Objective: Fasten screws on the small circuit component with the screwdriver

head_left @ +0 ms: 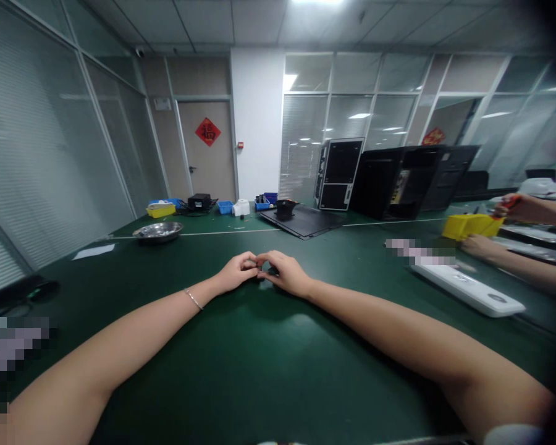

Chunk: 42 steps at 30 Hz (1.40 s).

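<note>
My left hand (238, 272) and my right hand (285, 274) meet fingertip to fingertip just above the green tabletop (241, 364). Both are closed in a pinch, thumbs and forefingers close together. A small dark thing (273, 270) shows between the thumb and fingers of my right hand; its kind is too small to tell. Whatever sits between the left fingertips is mostly hidden by the fingers. A thin bracelet (194, 300) circles my left wrist.
A metal bowl (159, 231) stands at the left rear. Behind are blue bins (225, 207), a black panel (306, 224) and computer cases (340, 173). On the right lies a white power-strip-like bar (467, 289); beyond it, another person's hands (484, 247) work by a yellow box (456, 227).
</note>
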Motion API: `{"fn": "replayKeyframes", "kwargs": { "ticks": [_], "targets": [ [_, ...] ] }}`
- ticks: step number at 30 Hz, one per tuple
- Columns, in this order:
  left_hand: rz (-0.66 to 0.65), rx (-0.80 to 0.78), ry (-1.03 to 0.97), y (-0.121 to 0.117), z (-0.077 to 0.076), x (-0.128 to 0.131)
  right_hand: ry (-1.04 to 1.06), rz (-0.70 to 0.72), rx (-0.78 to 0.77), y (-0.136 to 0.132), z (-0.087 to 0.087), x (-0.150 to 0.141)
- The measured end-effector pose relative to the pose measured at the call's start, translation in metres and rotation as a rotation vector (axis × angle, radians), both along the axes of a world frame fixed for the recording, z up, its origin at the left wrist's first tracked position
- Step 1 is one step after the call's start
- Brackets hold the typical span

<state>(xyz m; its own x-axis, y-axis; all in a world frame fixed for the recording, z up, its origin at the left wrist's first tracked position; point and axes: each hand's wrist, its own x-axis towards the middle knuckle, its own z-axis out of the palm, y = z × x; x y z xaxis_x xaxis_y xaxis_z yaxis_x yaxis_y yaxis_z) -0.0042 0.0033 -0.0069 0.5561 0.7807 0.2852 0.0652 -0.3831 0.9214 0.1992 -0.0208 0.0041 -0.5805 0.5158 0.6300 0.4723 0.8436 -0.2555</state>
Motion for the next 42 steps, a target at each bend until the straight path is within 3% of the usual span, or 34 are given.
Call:
{"fn": "replayKeyframes", "kwargs": {
  "ticks": [9, 18, 28, 34, 42],
  "targets": [
    [0.029, 0.0, 0.012, -0.003, 0.004, 0.0, 0.149, -0.051, -0.024, 0.008, -0.005, 0.005],
    [0.091, 0.036, 0.029, 0.001, 0.003, -0.001, 0.142, -0.125, -0.124, 0.016, -0.007, 0.004],
    [0.111, 0.218, 0.117, 0.003, 0.0, -0.001, 0.104, -0.176, -0.152, 0.017, -0.008, 0.004],
    [0.258, 0.371, 0.255, 0.008, -0.001, -0.005, 0.088, -0.222, -0.194, 0.017, -0.009, 0.003],
    [0.205, 0.259, 0.115, 0.007, -0.002, -0.003, -0.008, -0.302, -0.204, 0.009, -0.001, -0.001]
  ]
}}
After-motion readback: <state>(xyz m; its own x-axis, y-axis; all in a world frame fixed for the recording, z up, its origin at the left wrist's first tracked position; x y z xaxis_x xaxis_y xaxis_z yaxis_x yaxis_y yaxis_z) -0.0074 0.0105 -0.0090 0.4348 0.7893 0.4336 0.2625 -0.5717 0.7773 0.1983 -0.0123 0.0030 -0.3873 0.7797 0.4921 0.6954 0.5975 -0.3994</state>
